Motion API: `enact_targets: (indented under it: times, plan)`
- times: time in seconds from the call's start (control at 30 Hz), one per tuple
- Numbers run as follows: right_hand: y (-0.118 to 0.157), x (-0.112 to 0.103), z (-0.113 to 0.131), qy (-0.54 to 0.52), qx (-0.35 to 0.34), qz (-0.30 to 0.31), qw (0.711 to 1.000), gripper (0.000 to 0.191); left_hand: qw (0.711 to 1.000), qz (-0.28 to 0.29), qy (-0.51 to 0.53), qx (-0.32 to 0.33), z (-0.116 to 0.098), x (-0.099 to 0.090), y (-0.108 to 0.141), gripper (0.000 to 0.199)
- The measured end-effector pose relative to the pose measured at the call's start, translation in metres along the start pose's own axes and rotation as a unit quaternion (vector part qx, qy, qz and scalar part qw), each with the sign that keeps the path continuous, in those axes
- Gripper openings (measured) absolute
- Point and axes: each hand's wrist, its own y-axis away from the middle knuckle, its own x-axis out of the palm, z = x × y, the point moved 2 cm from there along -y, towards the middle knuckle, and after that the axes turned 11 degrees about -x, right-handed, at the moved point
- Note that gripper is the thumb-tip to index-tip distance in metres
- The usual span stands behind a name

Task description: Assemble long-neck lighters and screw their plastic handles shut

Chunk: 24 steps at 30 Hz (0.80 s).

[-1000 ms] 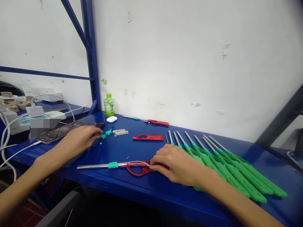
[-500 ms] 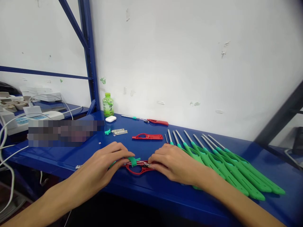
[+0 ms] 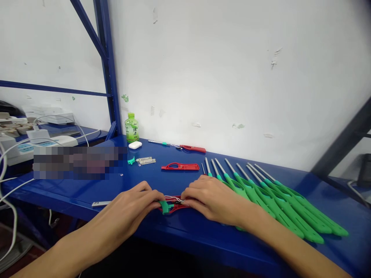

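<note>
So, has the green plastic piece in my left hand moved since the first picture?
Yes, the green piece moved right and nearer you across the blue table, to the nearest red plastic handle.

Plastic and metal on a glossy blue tabletop (image 3: 156, 177)

Smooth green plastic handles (image 3: 314, 226) carry shiny metal barrels (image 3: 231, 168); red half-shells (image 3: 189, 166) and green triggers (image 3: 165, 207) look plastic; the wall (image 3: 203, 69) is matt.

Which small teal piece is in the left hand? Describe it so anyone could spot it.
On the blue table, find the left hand near the front edge. It pinches the teal piece at the red handle; the similar teal bit lies farther back, untouched.
</note>
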Motion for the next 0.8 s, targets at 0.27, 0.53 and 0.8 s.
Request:
enact_targets:
  times: [0.27, 0.53, 0.8]
  plan:
    - [-0.0006, 0.0004, -0.0001, 0.007, -0.007, 0.001, 1.0, 0.023, 0.999, -0.006, -0.02, 0.025, -0.0014, 0.0028, 0.0016, 0.032]
    - [-0.0003, -0.0005, -0.0007, 0.012, -0.017, -0.004, 1.0, 0.024, 0.999, -0.012, -0.022, 0.043, -0.0064, 0.0032, -0.0001, 0.032]
    - [0.0006, -0.0002, 0.0008, 0.005, -0.01, 0.001, 1.0, 0.025, 0.997, -0.042, -0.042, 0.049, -0.0028, 0.0091, 0.0009, 0.029]
